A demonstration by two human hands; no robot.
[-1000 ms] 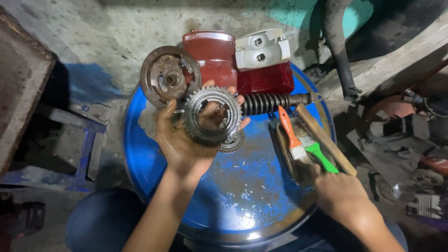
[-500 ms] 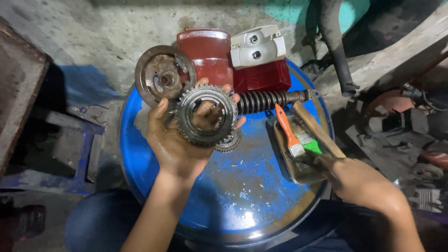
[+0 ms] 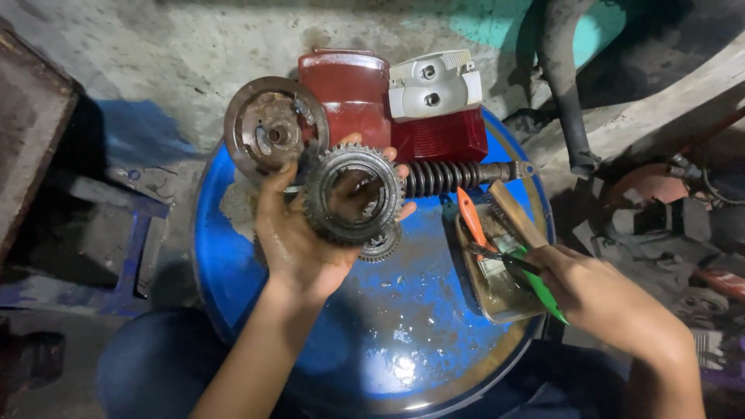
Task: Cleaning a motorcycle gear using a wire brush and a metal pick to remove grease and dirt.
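Observation:
My left hand [image 3: 299, 240] holds a dark, greasy gear wheel [image 3: 353, 194] up over a blue drum top [image 3: 403, 334], fingers curled round its toothed rim. A smaller gear [image 3: 382, 247] peeks out just under it. My right hand [image 3: 597, 291] rests at the drum's right edge, its fingers closed on the handle of a green brush [image 3: 539, 281] that lies in a small metal tray [image 3: 497, 283]. An orange-handled brush [image 3: 471, 217] and a wooden-handled brush [image 3: 516, 213] lie in the same tray.
A rusty round plate [image 3: 268, 132], a dark red housing [image 3: 345, 89], a grey-and-red lamp unit [image 3: 434, 105] and a coil spring on a rod [image 3: 458, 177] sit along the drum's far edge. Scrap parts crowd the floor at right [image 3: 667, 217]. A black hose [image 3: 563, 85] hangs at the upper right.
My right hand has moved up to the tray and closed on the green brush handle. The left hand keeps the gear in nearly the same place.

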